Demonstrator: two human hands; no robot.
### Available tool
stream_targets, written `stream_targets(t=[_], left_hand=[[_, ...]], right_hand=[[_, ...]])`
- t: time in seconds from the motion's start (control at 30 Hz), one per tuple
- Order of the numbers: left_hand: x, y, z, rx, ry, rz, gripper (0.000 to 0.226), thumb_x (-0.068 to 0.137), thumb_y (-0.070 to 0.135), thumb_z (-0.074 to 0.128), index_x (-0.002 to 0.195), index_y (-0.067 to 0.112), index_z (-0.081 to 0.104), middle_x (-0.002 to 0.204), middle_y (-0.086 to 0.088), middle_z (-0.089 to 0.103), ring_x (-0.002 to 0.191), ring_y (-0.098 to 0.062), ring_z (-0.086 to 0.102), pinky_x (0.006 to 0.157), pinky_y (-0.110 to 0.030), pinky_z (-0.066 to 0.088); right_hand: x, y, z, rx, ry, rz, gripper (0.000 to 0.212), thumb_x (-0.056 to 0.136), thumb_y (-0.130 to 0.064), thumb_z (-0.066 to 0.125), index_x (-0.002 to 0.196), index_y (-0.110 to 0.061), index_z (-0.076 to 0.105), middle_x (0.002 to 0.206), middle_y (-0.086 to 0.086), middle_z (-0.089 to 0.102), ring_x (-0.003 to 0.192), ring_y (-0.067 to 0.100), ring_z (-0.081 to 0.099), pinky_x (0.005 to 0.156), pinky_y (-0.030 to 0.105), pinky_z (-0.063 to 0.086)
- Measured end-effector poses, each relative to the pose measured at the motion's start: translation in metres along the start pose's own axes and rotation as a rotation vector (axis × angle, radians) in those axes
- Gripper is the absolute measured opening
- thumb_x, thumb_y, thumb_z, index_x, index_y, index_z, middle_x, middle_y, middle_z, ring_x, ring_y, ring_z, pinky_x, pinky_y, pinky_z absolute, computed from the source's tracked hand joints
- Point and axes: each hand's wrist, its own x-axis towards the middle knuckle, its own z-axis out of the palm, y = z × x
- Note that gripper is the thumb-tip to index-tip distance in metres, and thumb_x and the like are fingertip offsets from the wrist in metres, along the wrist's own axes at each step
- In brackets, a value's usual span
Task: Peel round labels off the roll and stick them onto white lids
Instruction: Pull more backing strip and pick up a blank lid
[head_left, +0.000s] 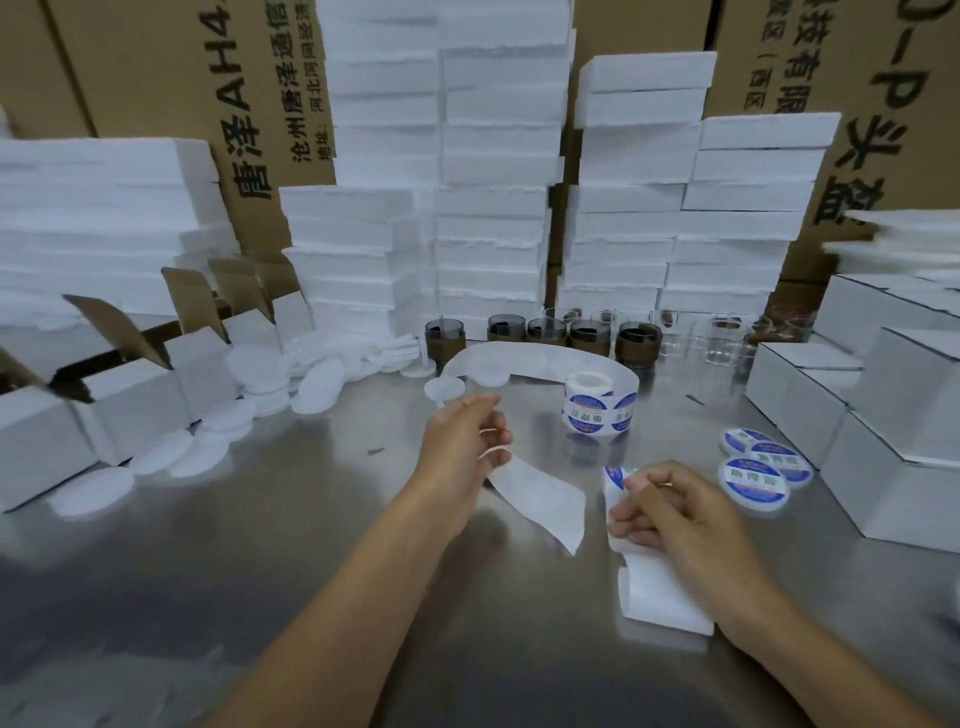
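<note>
Our left hand (467, 441) grips the backing strip (543, 501), centre frame. Right hand (675, 514) pinches another strip piece (660, 597) at a blue label (614, 475), lower right; roll (597, 402) stands above.

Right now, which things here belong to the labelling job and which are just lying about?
Job: label roll, backing strip held by left hand and right hand, blank lids, labelled lids.
Lying about: glass cups, white boxes, foam blocks, cartons.
</note>
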Motion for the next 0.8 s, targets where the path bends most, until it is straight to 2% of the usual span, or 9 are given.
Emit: stream_targets(t=[0.1,0.2,0.27,0.33,0.4,0.53,0.7,0.8], left_hand=[[0.033,0.02,-0.031,0.082,0.161,0.089,0.014,0.092,0.01,0.054,0.079,0.012,0.059,0.059,-0.002,0.053,0.047,-0.011,0.052,0.042,-0.019,0.044],[0.071,0.035,-0.068,0.353,0.369,0.186,0.011,0.096,0.017,0.05,0.095,0.011,0.059,0.078,-0.005,0.059,0.067,-0.014,0.057,0.065,-0.027,0.052],[0.095,0.041,-0.094,0.545,0.452,0.268,0.014,0.096,0.015,0.049,0.106,0.009,0.057,0.099,-0.012,0.063,0.082,-0.019,0.056,0.08,-0.033,0.049],[0.111,0.045,-0.116,0.711,0.516,0.32,0.022,0.094,0.012,0.051,0.115,0.008,0.055,0.115,-0.015,0.06,0.093,-0.023,0.054,0.086,-0.033,0.044],[0.123,0.047,-0.133,0.866,0.589,0.359,0.029,0.093,0.009,0.053,0.123,0.007,0.053,0.122,-0.015,0.055,0.105,-0.028,0.053,0.092,-0.031,0.041],[0.14,0.05,-0.151,1.101,0.63,0.44,0.037,0.09,0.013,0.061,0.126,0.007,0.052,0.128,-0.019,0.05,0.115,-0.034,0.049,0.102,-0.04,0.039],[0.151,0.049,-0.164,1.36,0.562,0.263,0.047,0.093,0.033,0.056,0.132,0.009,0.048,0.135,-0.021,0.049,0.122,-0.039,0.044,0.103,-0.048,0.036],[0.151,0.048,-0.165,1.43,0.569,0.279,0.047,0.092,0.038,0.057,0.131,0.012,0.051,0.133,-0.019,0.053,0.121,-0.038,0.044,0.103,-0.049,0.034]], right_hand=[[0.0,0.001,0.001,0.009,-0.014,0.005,0.013,0.091,-0.011,0.054,0.08,-0.007,0.059,0.067,0.01,0.068,0.063,0.023,0.068,0.059,0.02,0.054],[0.001,0.003,0.001,-0.01,-0.008,-0.014,0.011,0.09,-0.007,0.055,0.08,-0.006,0.059,0.067,0.011,0.068,0.062,0.022,0.067,0.057,0.019,0.053],[0.002,0.004,0.002,-0.021,-0.006,-0.024,0.01,0.088,-0.002,0.056,0.079,-0.005,0.06,0.066,0.012,0.068,0.06,0.022,0.066,0.055,0.02,0.052],[0.003,0.003,0.002,-0.016,-0.017,-0.02,0.009,0.085,0.004,0.056,0.08,-0.003,0.06,0.065,0.013,0.067,0.056,0.019,0.064,0.054,0.019,0.051],[0.004,0.003,0.002,-0.005,-0.021,-0.014,0.01,0.084,0.007,0.056,0.079,-0.001,0.06,0.063,0.015,0.066,0.053,0.017,0.062,0.051,0.019,0.05],[0.006,0.001,0.002,0.017,-0.029,-0.006,0.011,0.082,0.01,0.057,0.076,0.001,0.059,0.061,0.018,0.064,0.048,0.016,0.06,0.047,0.018,0.048],[0.007,0.0,0.002,0.019,-0.033,0.011,0.013,0.083,0.011,0.057,0.075,0.0,0.059,0.059,0.018,0.064,0.045,0.017,0.058,0.045,0.018,0.047],[0.007,-0.001,0.002,0.017,-0.034,0.012,0.012,0.083,0.01,0.057,0.075,0.001,0.059,0.058,0.016,0.064,0.045,0.017,0.058,0.045,0.018,0.047]])
